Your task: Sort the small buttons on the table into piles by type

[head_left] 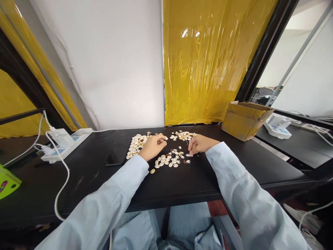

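Small cream oval pieces with two holes, like buttons, lie in several groups on the black table. My left hand (153, 147) is over the right side of the left group (134, 147), fingers curled in and thumb near the index finger. White shows at its fingertips; I cannot make out whether that is a piece. My right hand (201, 143) reaches down with fingertips pinched close to the tabletop, beside the middle group (166, 160); whatever they hold is hidden. Behind, between the hands, lies another group (182, 135). Some brown pieces (186, 161) are mixed in.
A black phone (115, 159) lies left of the pieces on the black table (179, 191). Further left are a white power strip (65, 146) with cables and a green container (9, 182). A cardboard box (243, 121) stands at the back right, by a yellow plastic curtain (205, 62).
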